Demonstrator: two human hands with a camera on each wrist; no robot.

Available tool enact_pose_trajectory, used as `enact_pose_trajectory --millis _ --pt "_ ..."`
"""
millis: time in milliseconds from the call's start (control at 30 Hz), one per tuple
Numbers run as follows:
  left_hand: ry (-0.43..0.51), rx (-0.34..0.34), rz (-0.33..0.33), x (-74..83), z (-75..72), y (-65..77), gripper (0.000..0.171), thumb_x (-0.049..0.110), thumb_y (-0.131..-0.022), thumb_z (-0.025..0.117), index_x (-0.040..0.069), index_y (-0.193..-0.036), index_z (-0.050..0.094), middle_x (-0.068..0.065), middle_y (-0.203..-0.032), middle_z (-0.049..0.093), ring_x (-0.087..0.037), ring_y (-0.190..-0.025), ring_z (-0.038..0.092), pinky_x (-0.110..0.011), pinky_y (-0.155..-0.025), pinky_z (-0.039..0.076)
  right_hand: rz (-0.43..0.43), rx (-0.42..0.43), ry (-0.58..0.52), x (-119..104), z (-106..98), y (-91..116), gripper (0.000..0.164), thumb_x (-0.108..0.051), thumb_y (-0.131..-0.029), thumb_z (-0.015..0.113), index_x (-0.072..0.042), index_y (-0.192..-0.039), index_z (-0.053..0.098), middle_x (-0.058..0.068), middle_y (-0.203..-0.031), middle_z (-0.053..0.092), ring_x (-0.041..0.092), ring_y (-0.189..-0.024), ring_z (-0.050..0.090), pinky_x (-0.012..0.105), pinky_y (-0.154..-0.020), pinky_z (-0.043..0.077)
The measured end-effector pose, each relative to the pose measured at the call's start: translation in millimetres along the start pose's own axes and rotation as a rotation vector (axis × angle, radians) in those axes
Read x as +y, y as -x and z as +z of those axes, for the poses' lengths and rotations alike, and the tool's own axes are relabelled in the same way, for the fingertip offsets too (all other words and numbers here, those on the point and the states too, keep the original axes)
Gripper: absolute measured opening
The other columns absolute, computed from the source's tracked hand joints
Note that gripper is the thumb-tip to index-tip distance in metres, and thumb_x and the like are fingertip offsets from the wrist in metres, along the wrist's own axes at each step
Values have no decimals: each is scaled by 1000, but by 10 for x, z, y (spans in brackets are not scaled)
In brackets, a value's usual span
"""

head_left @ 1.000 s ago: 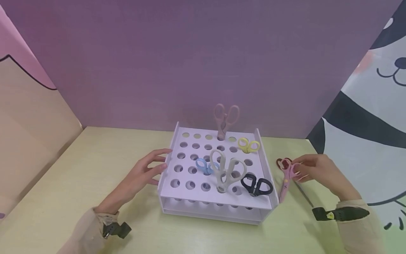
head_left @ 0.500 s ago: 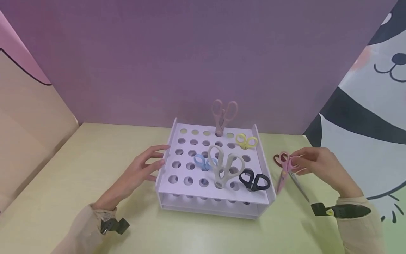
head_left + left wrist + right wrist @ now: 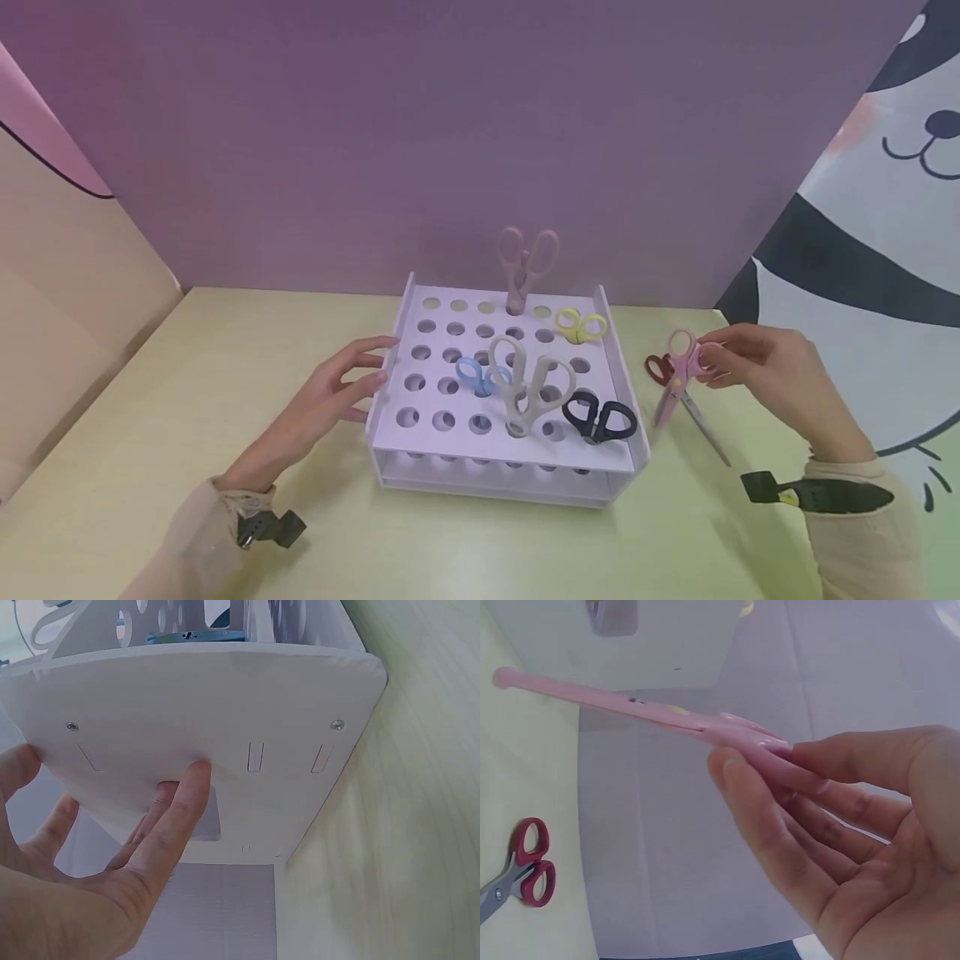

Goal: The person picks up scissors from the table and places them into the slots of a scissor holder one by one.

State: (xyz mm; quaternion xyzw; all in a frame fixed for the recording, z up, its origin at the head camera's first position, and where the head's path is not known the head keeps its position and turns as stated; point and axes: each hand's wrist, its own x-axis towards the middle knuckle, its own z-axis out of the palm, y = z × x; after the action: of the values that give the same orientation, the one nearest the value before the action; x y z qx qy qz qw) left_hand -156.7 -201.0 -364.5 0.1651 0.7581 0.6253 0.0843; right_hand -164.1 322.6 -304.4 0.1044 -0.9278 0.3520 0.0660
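Observation:
My right hand [image 3: 776, 379] pinches the handle of a pair of pink scissors [image 3: 677, 375] between thumb and fingers. In the right wrist view the pink scissors [image 3: 660, 712] are raised off the table, their covered tip pointing left. Below them lies a pair of scissors with dark red handles [image 3: 660, 371] and bare metal blades. At the other side, my left hand [image 3: 322, 400] touches the left side panel of a white rack [image 3: 465, 450] with extended fingers. The left wrist view shows the fingertips against that panel [image 3: 285, 705].
Standing in the rack's round holes are white scissors [image 3: 536, 385], blue scissors [image 3: 483, 388], black scissors [image 3: 595, 422], yellow scissors [image 3: 576, 335] and, at the back, pale pink scissors [image 3: 516, 296]. A purple wall [image 3: 337, 167] rises behind the table [image 3: 300, 325].
My right hand has lifted the pink scissors upward, away from the red-handled pair, whose blades now show more. The left hand has stayed on the rack. The view has tilted slightly.

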Motion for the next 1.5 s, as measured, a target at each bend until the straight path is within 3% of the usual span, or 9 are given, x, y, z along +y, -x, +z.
enact_pose_trajectory --millis 267,533,633,867,1267,1500 --pt "4 3 1 -27 -10 0 45 30 -102 58 30 -146 47 -15 -140 45 -36 -113 61 -43 -78 61 -38 152 62 -203 -23 51 22 -18 -96 69 -6 -114 70 4 -89 76 3 -70 70 2 -72 44" --pt "2 -3 -1 -29 -44 35 45 29 -102 58 29 -146 47 -16 -139 45 -36 -113 62 -44 -78 61 -151 326 34 -375 58 82 18 -11 -93 71 -6 -110 74 -21 -82 71 -8 -69 67 4 -63 47" --pt "6 -10 4 -25 -47 32 45 29 -102 58 30 -146 46 -16 -139 46 -35 -112 62 -45 -79 61 -196 394 21 -421 85 97 18 -7 -91 72 -5 -109 75 -24 -82 70 -10 -69 66 4 -64 47" --pt "15 -7 -4 3 -29 6 45 31 -101 60 34 -144 48 -13 -137 48 -33 -109 64 -45 -78 61 -328 479 -49 -556 155 92 20 3 -88 72 0 -107 75 -13 -86 73 -6 -70 67 5 -70 50" --pt "28 -10 -6 18 -8 -15 46 30 -101 60 31 -145 48 -14 -138 47 -35 -111 63 -46 -78 61 -452 630 -80 -908 245 58 16 9 -87 68 8 -102 74 -15 -90 71 -8 -72 66 6 -72 51" --pt "42 -13 -4 33 -11 -7 46 29 -101 60 31 -145 48 -14 -138 46 -35 -112 61 -46 -78 61 -510 751 -98 -1044 196 17 15 2 -89 68 9 -101 74 16 -91 75 -7 -76 67 9 -73 53"
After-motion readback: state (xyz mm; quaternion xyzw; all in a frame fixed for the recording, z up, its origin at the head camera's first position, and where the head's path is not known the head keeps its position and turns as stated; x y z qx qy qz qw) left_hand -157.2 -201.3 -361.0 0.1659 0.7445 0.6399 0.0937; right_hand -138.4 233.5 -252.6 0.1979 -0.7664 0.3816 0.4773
